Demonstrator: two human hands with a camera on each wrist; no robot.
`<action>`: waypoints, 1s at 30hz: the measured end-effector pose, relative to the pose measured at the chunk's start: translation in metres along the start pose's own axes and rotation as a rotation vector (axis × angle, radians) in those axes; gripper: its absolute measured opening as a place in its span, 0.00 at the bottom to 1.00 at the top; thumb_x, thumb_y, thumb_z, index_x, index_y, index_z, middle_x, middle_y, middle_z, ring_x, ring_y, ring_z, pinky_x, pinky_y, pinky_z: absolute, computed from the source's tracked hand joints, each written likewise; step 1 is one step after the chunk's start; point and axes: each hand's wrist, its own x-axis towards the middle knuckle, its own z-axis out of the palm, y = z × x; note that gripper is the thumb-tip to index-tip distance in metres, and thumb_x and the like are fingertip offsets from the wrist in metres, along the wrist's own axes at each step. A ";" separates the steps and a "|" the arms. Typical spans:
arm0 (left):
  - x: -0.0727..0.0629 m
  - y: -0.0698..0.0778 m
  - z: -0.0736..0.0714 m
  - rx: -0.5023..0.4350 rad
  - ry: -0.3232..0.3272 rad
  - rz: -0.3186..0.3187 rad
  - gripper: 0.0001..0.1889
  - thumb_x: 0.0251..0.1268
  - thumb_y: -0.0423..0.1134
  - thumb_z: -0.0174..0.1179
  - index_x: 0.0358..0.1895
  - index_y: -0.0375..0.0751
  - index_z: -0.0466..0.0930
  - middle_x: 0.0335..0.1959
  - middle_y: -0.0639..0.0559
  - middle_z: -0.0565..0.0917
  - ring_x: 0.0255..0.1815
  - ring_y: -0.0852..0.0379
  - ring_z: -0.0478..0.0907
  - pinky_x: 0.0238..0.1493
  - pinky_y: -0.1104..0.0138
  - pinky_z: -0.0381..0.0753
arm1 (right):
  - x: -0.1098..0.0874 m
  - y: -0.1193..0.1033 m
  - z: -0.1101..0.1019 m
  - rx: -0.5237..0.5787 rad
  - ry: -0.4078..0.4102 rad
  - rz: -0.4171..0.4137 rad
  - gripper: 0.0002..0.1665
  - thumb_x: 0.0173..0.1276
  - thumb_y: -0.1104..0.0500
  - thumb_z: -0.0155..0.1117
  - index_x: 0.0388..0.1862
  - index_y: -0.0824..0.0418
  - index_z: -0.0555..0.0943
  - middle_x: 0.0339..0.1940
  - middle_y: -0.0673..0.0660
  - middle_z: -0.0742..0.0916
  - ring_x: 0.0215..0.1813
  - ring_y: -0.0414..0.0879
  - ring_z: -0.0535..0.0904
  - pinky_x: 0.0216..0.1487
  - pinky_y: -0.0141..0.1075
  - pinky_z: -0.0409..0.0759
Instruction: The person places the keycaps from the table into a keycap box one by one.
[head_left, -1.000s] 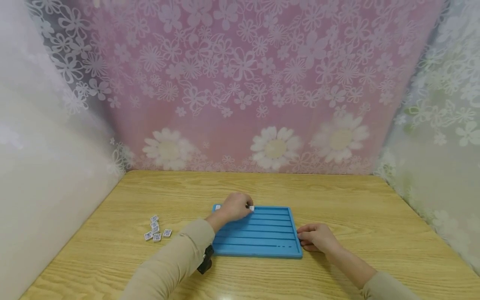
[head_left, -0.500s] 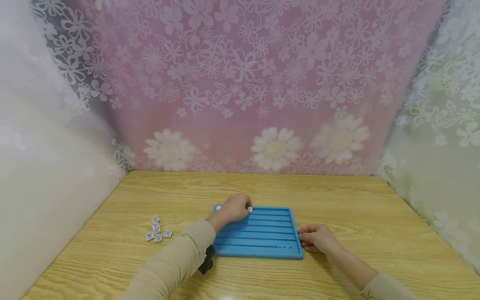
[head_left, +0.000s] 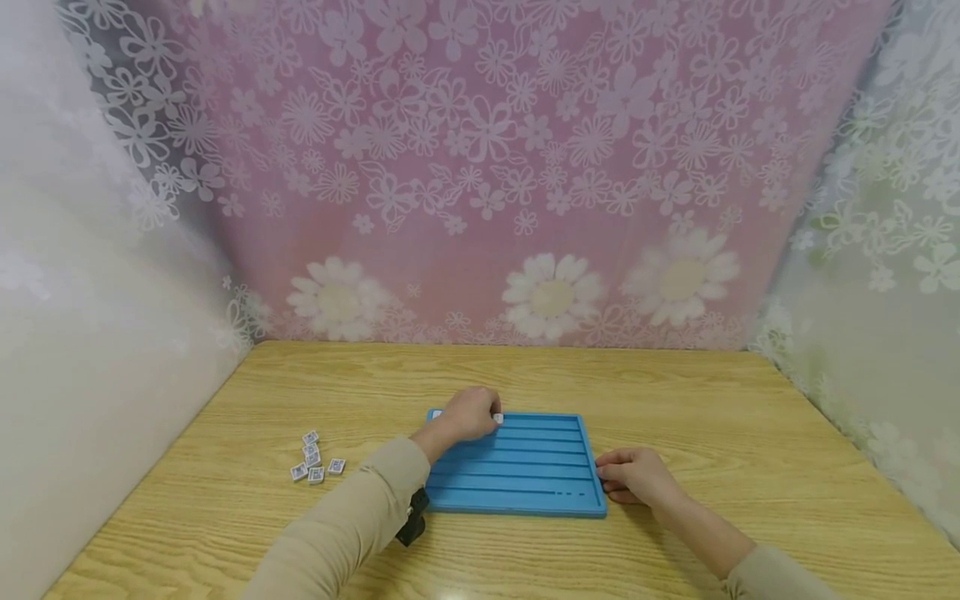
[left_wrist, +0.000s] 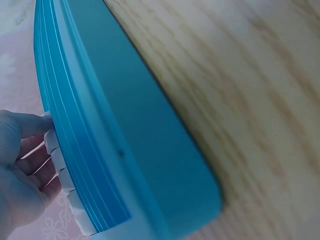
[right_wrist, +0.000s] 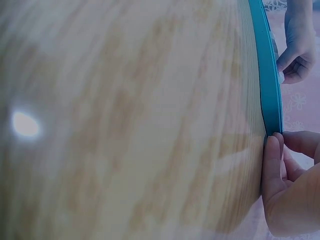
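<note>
A blue tray (head_left: 517,482) with long parallel grooves lies on the table. Over its far groove, my left hand (head_left: 467,414) pinches a small white tile (head_left: 498,417) between thumb and fingers. The left wrist view shows several white tiles (left_wrist: 66,180) lined up in that groove, beside the fingers of my left hand (left_wrist: 22,175). Another white tile (head_left: 437,414) peeks out at the tray's far left corner; my hand and forearm cover those between. At the tray's right edge, my right hand (head_left: 637,477) grips the rim with thumb and fingertips, also seen close in the right wrist view.
Left of the tray, several loose white tiles (head_left: 312,457) with dark printed marks lie in a small cluster on the wooden table (head_left: 225,500). A black device (head_left: 411,518) sits at my left wrist. Flowered cloth (head_left: 480,167) hangs behind and at the sides.
My left hand and the tile it pinches have slid slightly left along the far groove. My right hand stays at the tray's right edge.
</note>
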 end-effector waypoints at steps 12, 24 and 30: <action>0.000 -0.001 -0.002 -0.034 -0.033 -0.011 0.07 0.60 0.36 0.61 0.40 0.40 0.81 0.35 0.51 0.80 0.33 0.58 0.74 0.35 0.65 0.75 | 0.001 0.001 -0.001 0.007 -0.017 -0.028 0.13 0.62 0.68 0.59 0.44 0.76 0.78 0.25 0.53 0.82 0.28 0.42 0.77 0.30 0.34 0.80; -0.006 -0.005 -0.007 -0.075 -0.035 -0.001 0.15 0.63 0.36 0.59 0.52 0.37 0.78 0.50 0.45 0.79 0.51 0.49 0.75 0.47 0.60 0.76 | 0.000 0.001 0.000 0.010 -0.019 -0.029 0.13 0.61 0.68 0.59 0.44 0.76 0.78 0.25 0.53 0.82 0.27 0.42 0.77 0.30 0.34 0.80; -0.009 -0.018 -0.019 -0.083 0.036 0.048 0.14 0.62 0.34 0.59 0.49 0.34 0.78 0.47 0.44 0.79 0.49 0.48 0.75 0.48 0.59 0.75 | 0.001 0.002 -0.002 0.003 -0.025 -0.026 0.14 0.62 0.67 0.59 0.45 0.75 0.78 0.26 0.53 0.82 0.28 0.43 0.78 0.31 0.34 0.80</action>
